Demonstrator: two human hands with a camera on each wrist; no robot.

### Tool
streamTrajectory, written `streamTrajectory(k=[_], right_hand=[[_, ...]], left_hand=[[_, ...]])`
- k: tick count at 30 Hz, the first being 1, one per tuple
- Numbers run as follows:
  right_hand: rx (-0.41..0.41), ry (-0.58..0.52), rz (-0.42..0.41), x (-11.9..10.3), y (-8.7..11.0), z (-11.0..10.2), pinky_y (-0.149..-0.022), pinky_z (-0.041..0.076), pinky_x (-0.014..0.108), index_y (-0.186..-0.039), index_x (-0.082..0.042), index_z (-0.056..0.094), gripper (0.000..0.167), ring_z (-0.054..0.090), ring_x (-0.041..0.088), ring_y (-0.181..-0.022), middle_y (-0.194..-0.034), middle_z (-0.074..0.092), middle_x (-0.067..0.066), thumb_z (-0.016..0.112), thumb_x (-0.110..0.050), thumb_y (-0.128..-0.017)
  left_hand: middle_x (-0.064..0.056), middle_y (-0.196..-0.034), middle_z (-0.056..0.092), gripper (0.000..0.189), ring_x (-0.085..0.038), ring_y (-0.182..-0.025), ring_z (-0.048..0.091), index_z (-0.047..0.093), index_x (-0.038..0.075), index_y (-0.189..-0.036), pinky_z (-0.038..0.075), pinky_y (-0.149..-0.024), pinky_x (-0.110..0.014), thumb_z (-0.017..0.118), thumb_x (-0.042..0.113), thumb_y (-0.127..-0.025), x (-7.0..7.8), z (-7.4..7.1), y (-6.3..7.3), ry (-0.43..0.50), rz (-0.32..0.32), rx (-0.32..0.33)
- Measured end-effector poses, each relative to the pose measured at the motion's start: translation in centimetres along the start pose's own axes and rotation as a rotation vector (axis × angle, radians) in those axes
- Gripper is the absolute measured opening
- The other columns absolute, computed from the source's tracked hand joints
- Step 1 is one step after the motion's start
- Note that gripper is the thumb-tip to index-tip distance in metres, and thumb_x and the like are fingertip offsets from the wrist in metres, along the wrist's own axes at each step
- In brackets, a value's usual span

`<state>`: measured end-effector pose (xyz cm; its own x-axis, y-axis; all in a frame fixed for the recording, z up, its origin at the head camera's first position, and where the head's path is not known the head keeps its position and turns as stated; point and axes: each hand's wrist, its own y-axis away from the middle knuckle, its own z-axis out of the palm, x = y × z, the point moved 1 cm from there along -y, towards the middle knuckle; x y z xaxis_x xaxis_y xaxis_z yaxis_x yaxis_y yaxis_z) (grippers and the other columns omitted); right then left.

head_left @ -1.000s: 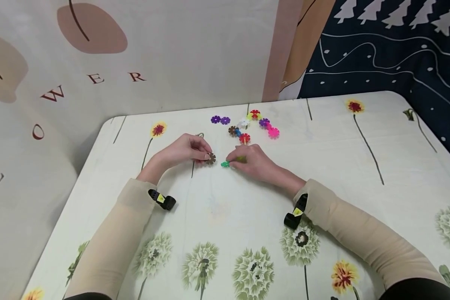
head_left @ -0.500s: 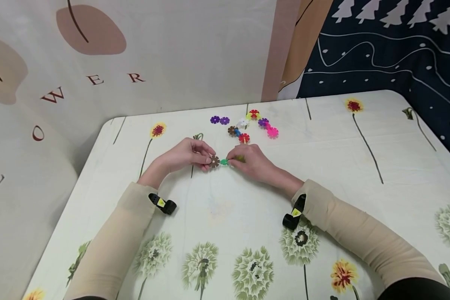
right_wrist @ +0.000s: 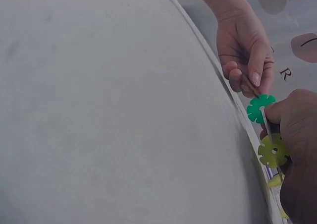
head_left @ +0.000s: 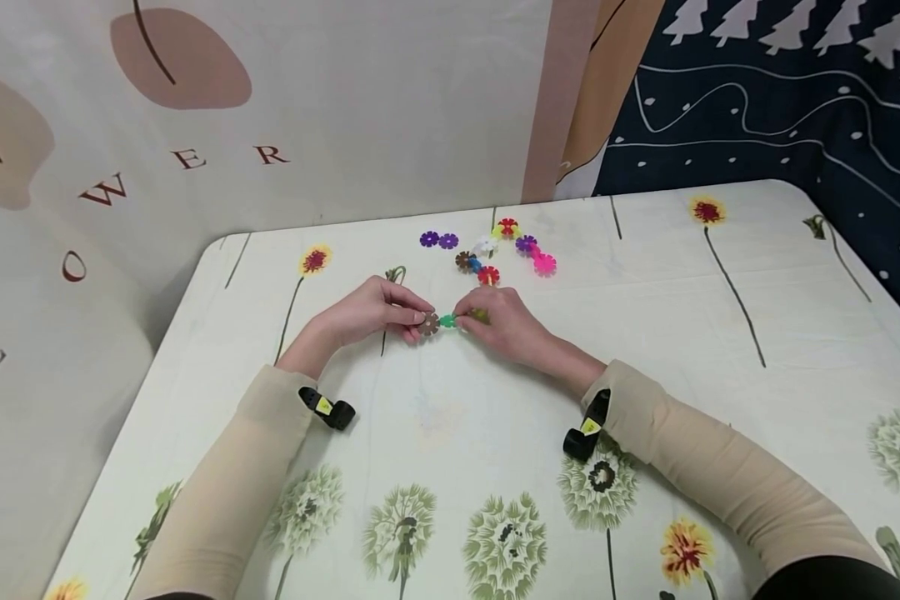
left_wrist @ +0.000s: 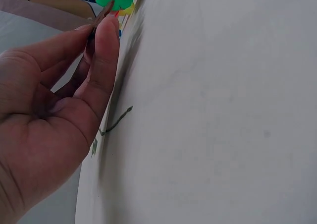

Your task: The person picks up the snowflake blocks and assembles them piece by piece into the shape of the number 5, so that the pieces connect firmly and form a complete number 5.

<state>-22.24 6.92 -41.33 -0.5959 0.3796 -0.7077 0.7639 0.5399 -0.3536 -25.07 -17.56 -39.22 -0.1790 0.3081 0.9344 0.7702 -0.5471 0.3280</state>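
Observation:
Between the thumb and fingers of my left hand point(head_left: 378, 312) is a brown notched snowflake disc point(head_left: 430, 325). It is edge-on in the left wrist view. My right hand point(head_left: 508, 323) pinches a short chain of discs. At the chain's left end a green disc point(right_wrist: 256, 109) meets the brown disc's rim; whether their slots are engaged I cannot tell. Behind the green one, in the right wrist view, come a pale disc seen edge-on and a yellow-green disc point(right_wrist: 270, 153). My right fingers hide part of this chain. Both hands are just above the table.
Beyond my hands lies a curved chain of discs, with a red disc point(head_left: 488, 276), a white disc point(head_left: 484, 245) and a pink disc point(head_left: 545, 265). To its left are two purple discs point(head_left: 448, 241). A flower-print cloth point(head_left: 420, 442) covers the table; a curtain hangs behind.
The brown disc in my left hand has moved a little right and turned more face-on. The green disc has risen slightly, and the gap between the two has closed.

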Motion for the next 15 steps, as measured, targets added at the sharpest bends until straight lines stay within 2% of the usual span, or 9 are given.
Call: streamTrajectory(k=[10, 15], right_hand=[[0.013, -0.011, -0.069, -0.21, 0.1, 0.21, -0.092, 0.055, 0.038, -0.094, 0.0, 0.075, 0.006, 0.069, 0.025, -0.095, -0.096, 0.075, 0.01, 0.074, 0.004, -0.091], [0.018, -0.031, -0.115, -0.14, 0.14, 0.2, -0.088, 0.056, 0.036, -0.092, 0.0, 0.074, 0.006, 0.069, 0.023, -0.09, -0.093, 0.074, 0.009, 0.075, 0.006, -0.09]], left_hand=[[-0.017, -0.098, 0.075, 0.025, -0.016, -0.071, 0.068, 0.066, -0.017, -0.12, 0.061, -0.073, -0.03, 0.063, -0.008, -0.097, 0.26, 0.4, -0.41, -0.034, 0.003, -0.003], [-0.017, -0.097, 0.075, 0.023, -0.015, -0.071, 0.068, 0.066, -0.019, -0.117, 0.06, -0.071, -0.028, 0.063, -0.011, -0.095, 0.32, 0.51, -0.49, -0.033, 0.043, -0.004]])
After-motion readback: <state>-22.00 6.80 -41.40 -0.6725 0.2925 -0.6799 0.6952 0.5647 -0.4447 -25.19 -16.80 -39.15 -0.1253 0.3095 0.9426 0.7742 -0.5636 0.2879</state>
